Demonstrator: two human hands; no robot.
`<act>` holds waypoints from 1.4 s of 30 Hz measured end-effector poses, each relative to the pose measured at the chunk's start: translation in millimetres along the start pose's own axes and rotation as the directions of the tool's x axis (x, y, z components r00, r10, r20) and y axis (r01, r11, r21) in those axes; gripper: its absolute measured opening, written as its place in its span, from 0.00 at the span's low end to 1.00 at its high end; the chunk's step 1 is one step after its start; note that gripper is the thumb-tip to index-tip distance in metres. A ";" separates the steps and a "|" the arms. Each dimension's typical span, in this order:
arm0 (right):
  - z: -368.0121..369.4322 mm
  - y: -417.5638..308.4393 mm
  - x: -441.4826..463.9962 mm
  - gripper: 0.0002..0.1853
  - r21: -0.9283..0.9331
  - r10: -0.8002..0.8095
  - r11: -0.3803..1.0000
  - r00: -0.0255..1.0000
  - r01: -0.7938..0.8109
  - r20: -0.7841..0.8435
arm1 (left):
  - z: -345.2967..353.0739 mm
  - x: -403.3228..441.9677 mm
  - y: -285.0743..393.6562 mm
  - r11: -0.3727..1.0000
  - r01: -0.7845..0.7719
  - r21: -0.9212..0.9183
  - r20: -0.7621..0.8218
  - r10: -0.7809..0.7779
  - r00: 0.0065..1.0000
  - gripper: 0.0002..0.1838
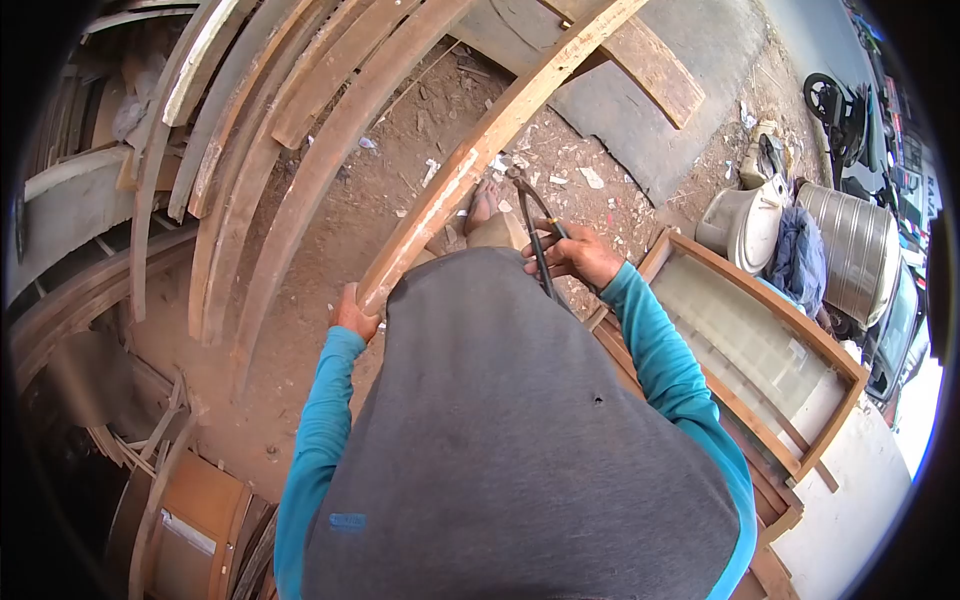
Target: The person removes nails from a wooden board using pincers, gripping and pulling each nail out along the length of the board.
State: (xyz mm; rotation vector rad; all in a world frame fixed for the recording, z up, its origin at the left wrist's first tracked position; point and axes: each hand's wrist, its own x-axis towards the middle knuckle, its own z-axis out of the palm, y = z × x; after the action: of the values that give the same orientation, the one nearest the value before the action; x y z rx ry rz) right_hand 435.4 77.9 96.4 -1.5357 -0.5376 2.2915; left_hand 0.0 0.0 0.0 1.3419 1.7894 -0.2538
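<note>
**Wooden beam (485,152) and dark pincers (538,252), both held**

The beam slants forward from the grey shirt (500,400), above littered dirt (315,260); probably stiff, rough, fairly heavy, best steadied nearer its middle. The left hand (354,316) clasps its near end, fingertips hard to see. The right hand (580,254) curls its fingers around the pincers' spread handles.
</note>
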 end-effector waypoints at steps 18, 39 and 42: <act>21.1 -35.6 4.2 0.32 0.043 0.213 0.974 0.960 -0.224 0.182 | 26.5 -9.6 -16.4 0.992 0.009 0.127 -0.152 0.011 0.988 0.38; 25.0 -24.9 12.1 0.33 -0.001 0.201 0.979 0.974 -0.202 0.101 | 22.9 -13.6 -10.0 0.994 0.007 0.111 -0.192 0.014 0.981 0.40; 37.3 -22.8 10.9 0.25 0.105 0.221 0.968 0.973 -0.227 0.063 | 20.8 -12.4 -9.6 0.993 0.024 0.115 -0.160 -0.005 0.987 0.39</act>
State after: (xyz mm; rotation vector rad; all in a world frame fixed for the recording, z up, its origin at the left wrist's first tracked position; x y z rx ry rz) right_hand 398.2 98.2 111.5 -1.5577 -0.2538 2.4869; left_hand 3.0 -25.0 -6.6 1.4665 1.9434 -0.2687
